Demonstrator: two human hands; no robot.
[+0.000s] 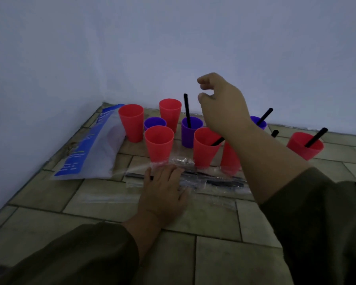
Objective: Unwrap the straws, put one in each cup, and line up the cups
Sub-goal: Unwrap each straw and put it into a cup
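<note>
Several red and purple cups stand on the tiled floor by the wall. A black straw stands upright in the middle purple cup. My right hand hovers just right of that straw's top, fingers loosely curled, holding nothing. Straws also lean in a red cup, a far purple cup and the right red cup. Three red cups on the left and a small purple cup hold no straw. My left hand rests flat on the wrapped straws.
A white and blue plastic bag lies along the wall at the left. Clear wrappers are spread on the tiles in front of the cups. The wall corner closes off the back and the left.
</note>
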